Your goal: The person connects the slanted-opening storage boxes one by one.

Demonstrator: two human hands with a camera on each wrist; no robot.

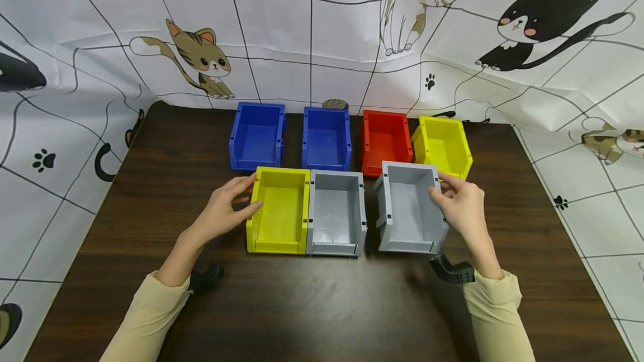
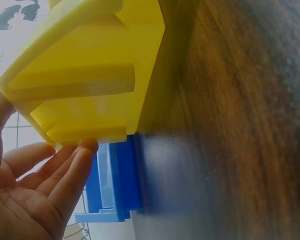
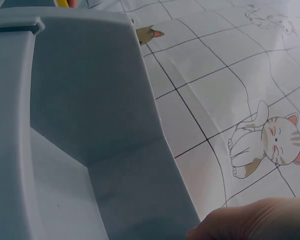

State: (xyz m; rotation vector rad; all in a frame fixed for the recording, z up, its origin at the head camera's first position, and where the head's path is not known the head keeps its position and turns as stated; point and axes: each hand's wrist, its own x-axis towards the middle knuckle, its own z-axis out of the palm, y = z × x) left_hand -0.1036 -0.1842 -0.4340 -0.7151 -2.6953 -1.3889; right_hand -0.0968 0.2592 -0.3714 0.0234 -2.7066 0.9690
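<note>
- Your right hand [image 1: 460, 203] pinches the right wall of the right gray bin [image 1: 410, 205], thumb inside, fingers outside; bin a bit skewed, apart from the middle gray bin [image 1: 337, 211]. Looks slightly raised, but contact with the table [image 1: 302, 306] unclear.
- Your left hand [image 1: 223, 205] pinches the front yellow bin [image 1: 279, 211] at its left wall; that bin sits against the middle gray one.
- Pinch the gray wall firmly and level the bin; a one-side grip could let it tip.
- Brace the yellow lightly, so you don't push the pair askew.
- Mind the red bin [image 1: 386, 136] and rear yellow bin [image 1: 443, 144] just behind: back corners could knock them.
- Left wrist view shows your fingertips at the yellow's edge and its recessed outer side, both mostly hidden from the head view.
- Right wrist view gives the gray interior up close, but little of your hand; layout only reads from the head.
</note>
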